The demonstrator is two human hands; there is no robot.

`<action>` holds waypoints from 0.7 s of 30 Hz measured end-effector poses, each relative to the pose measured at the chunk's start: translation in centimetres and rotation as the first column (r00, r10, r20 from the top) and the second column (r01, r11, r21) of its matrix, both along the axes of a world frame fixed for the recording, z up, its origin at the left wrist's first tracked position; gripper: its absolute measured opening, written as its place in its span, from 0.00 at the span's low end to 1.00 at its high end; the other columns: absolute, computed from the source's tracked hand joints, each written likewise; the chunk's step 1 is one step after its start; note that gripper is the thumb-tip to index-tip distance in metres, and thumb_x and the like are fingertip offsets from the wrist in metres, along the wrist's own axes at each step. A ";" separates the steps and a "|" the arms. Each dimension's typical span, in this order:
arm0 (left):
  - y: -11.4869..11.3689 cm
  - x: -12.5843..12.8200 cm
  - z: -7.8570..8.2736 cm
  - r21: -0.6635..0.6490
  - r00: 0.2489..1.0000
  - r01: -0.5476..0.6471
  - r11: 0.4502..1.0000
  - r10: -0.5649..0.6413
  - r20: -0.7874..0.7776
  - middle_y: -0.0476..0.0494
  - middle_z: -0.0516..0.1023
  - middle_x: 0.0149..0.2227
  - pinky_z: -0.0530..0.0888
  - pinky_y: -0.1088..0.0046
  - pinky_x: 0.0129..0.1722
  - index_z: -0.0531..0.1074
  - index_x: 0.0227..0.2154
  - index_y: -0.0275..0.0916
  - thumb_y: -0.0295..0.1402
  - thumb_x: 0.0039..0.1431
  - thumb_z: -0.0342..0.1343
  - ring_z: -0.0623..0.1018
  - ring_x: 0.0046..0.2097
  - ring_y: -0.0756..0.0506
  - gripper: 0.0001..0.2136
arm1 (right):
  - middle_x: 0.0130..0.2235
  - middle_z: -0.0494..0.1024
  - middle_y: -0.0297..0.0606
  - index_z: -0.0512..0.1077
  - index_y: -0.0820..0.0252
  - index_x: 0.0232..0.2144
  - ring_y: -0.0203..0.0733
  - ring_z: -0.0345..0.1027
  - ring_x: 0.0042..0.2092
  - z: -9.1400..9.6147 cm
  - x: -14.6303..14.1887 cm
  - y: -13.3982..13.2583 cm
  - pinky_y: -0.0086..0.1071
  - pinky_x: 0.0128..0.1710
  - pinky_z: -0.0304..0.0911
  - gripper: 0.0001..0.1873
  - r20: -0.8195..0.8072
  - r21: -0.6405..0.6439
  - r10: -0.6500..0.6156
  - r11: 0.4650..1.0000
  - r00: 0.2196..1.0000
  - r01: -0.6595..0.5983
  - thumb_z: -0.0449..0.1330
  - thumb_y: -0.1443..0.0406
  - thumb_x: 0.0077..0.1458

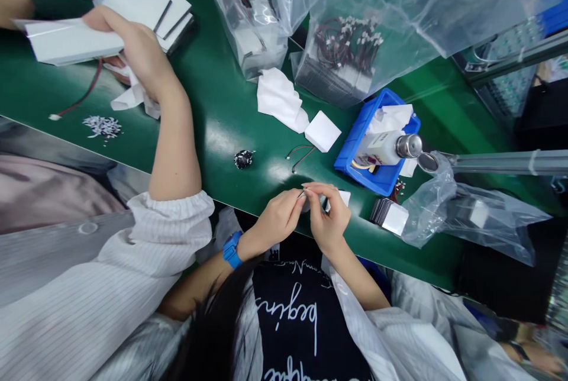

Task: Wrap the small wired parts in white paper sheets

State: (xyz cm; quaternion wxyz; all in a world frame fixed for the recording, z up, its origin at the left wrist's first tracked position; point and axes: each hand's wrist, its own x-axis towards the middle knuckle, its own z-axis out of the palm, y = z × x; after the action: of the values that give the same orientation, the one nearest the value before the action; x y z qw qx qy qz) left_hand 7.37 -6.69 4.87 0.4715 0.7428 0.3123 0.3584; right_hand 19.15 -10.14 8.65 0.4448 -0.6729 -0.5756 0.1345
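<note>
My left hand [277, 218], with a blue watch on its wrist, and my right hand [329, 215] meet over the front edge of the green table [222, 115]. Both have their fingertips pinched together around a thin dark wire end [302, 194]. A white flat battery pack [344, 198] shows behind my right fingers, mostly covered; whether the hand grips it I cannot tell. Just beyond lies another white pack [323, 131] with red and black leads [303, 153]. A white cloth [279, 97] touches that pack. A small heap of black scraps [243, 159] is to the left.
A blue bin [348, 159] holds a bottle [381, 147] and tissue. Right of it stands a row of packs [390, 215] beside plastic bags [430, 203]. Bagged wired packs [339, 67] are behind. At left, a co-worker's hand [142, 52] holds a white pack near stacked ones.
</note>
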 end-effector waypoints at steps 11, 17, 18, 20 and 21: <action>-0.3 0.4 -0.1 0.235 0.995 -0.042 0.971 0.061 -0.076 0.44 0.74 0.30 0.72 0.70 0.33 0.65 0.35 0.37 0.27 0.70 0.40 0.75 0.32 0.46 0.10 | 0.35 0.80 0.37 0.69 0.55 0.35 0.42 0.75 0.38 -0.7 -0.3 -0.8 0.40 0.40 0.70 0.05 0.000 0.000 -0.103 0.995 0.995 0.103 0.55 0.68 0.63; -0.4 0.4 -0.1 0.214 0.997 -0.037 0.976 0.052 -0.064 0.44 0.74 0.31 0.72 0.70 0.34 0.66 0.36 0.37 0.27 0.70 0.41 0.75 0.34 0.47 0.09 | 0.35 0.77 0.36 0.66 0.55 0.34 0.40 0.72 0.39 -0.6 -0.3 -0.7 0.38 0.41 0.68 0.05 -0.117 -0.079 -0.097 0.993 0.988 0.088 0.54 0.67 0.64; -0.3 0.4 -0.1 0.208 0.997 -0.035 0.977 0.049 -0.060 0.44 0.74 0.31 0.72 0.70 0.34 0.66 0.36 0.37 0.27 0.70 0.41 0.75 0.34 0.47 0.09 | 0.36 0.76 0.36 0.66 0.56 0.35 0.40 0.72 0.39 -0.5 -0.3 -0.7 0.37 0.41 0.68 0.04 -0.164 -0.095 -0.087 0.993 0.983 0.072 0.54 0.66 0.64; -0.3 0.4 -0.1 0.189 0.998 -0.034 0.981 0.045 -0.054 0.45 0.73 0.30 0.71 0.71 0.34 0.66 0.35 0.38 0.27 0.70 0.41 0.74 0.33 0.47 0.09 | 0.36 0.75 0.35 0.65 0.56 0.35 0.39 0.71 0.39 -0.5 -0.2 -0.5 0.36 0.41 0.68 0.04 -0.261 -0.119 -0.068 0.992 0.963 0.038 0.54 0.65 0.65; -0.3 0.4 -0.1 0.175 0.998 -0.035 0.984 0.045 -0.052 0.46 0.73 0.30 0.71 0.71 0.33 0.66 0.35 0.38 0.27 0.70 0.41 0.74 0.32 0.48 0.10 | 0.36 0.75 0.35 0.65 0.56 0.36 0.39 0.71 0.40 -0.5 -0.1 -0.5 0.36 0.42 0.68 0.03 -0.301 -0.134 -0.062 0.991 0.952 0.022 0.53 0.65 0.65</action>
State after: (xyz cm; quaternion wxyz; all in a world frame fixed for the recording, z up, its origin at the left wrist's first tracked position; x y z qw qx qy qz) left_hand 7.78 -6.98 4.73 0.3886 0.7843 0.3076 0.3731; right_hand 19.05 -10.65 8.14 0.4865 -0.6836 -0.4759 0.2639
